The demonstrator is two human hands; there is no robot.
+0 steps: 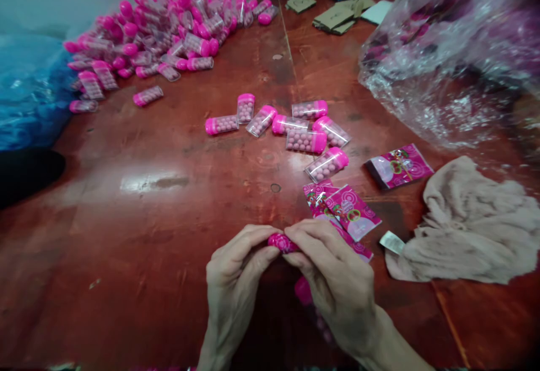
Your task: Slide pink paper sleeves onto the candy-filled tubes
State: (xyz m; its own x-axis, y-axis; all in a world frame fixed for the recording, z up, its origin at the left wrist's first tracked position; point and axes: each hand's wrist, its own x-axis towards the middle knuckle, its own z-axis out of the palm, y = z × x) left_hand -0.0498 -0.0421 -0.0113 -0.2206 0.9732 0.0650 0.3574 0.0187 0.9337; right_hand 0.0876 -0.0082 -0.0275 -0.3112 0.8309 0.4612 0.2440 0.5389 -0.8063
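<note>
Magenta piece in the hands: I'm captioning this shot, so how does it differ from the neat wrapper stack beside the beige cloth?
The held piece looks small and rounded; the wrapper stack is larger, rectangular and flat-topped. The held piece is pinched between the fingertips of the left hand and right hand, while the wrapper stack lies on the table. Both are magenta with paler printed patterns.

Held wrapper point(280, 242) — magenta, seemingly pale-swirled; bottle caps point(319, 142) — hot pink; cloth point(476, 230) pinkish beige.

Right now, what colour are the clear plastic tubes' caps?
Bright pink plastic caps, best seen in the head view.
</note>
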